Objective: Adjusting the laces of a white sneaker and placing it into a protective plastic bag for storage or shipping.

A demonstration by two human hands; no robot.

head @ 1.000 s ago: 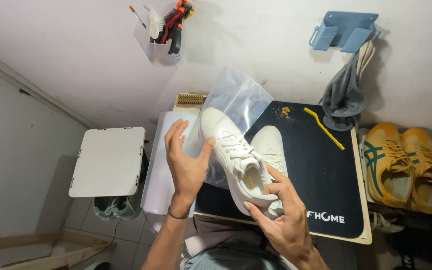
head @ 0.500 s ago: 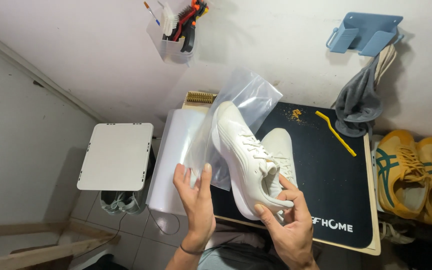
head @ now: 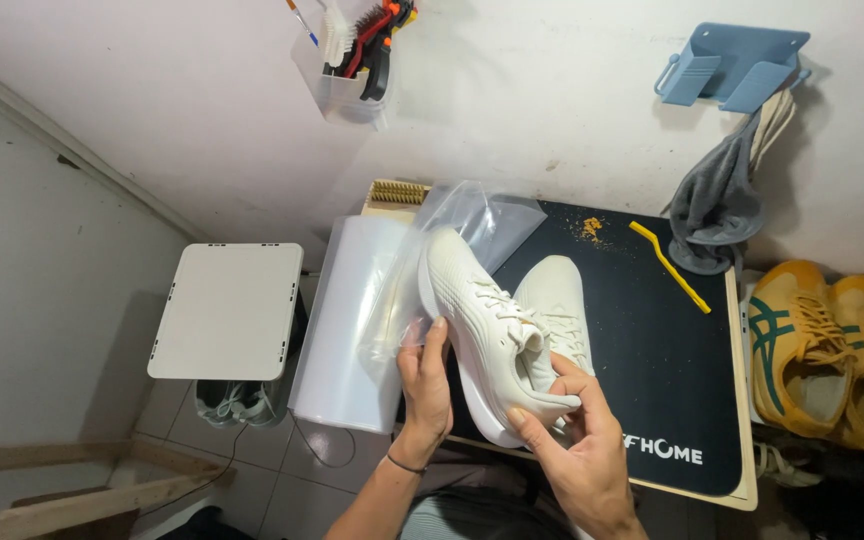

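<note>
Plastic first: off the bench's left edge sits a flat, white, rounded-square stool top (head: 226, 308), and beside it a glossy roll of clear film (head: 352, 320) hangs over that edge. Left hand (head: 425, 385) comes up next, fingers (head: 436, 345) close together, pressed against the crinkly clear bag (head: 462, 225) and the sole side of the cream knit shoe (head: 482, 325). That shoe is held tilted above the bench's front edge, toe up into the bag's mouth. Right hand (head: 577, 440) curls around the heel, thumb and fingers pinching it. A second cream shoe (head: 557, 305) lies on the black mat (head: 652, 370). Further right, a thin yellow brush (head: 669, 266), a hanging grey cloth (head: 717, 210), and mustard suede sneakers (head: 832, 340) past the right edge.
</note>
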